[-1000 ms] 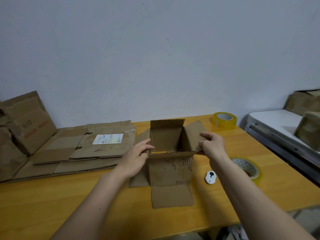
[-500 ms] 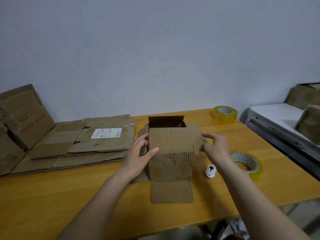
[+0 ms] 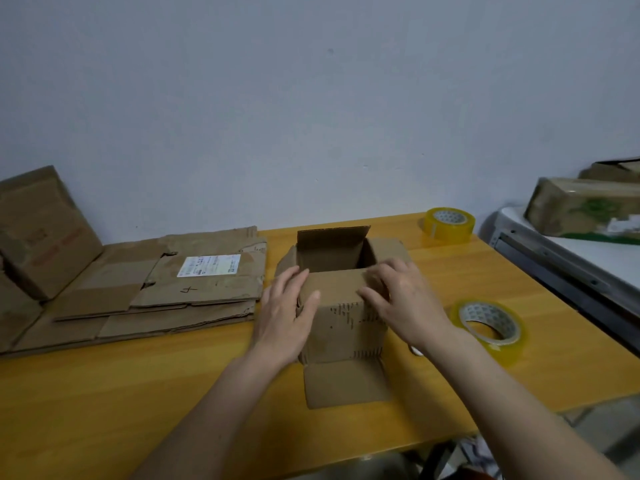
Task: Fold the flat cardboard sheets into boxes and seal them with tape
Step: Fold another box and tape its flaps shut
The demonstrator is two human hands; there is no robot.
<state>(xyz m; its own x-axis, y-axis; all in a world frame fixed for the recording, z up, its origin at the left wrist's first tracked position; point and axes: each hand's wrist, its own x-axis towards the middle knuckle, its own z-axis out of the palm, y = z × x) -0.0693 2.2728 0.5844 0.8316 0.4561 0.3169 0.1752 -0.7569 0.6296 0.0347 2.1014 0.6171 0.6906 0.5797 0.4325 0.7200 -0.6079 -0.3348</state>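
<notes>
Since half a second ago the right hand has come off the box's right flap and onto its near top edge, where the fingers now curl over the folded-in flap. The left hand remains on the box's left side, fingers nearly straight against the wall and thumb across the front corner. The small white object beside the box is now almost hidden behind the right wrist. One half-assembled cardboard box stands upright at the middle of the tabletop, its far flap raised and a bottom flap lying out toward the viewer. Two rolls of yellow tape show: one tape roll near the wall, another tape roll just right of the box. One stack of flat cardboard sheets lies left of it.
</notes>
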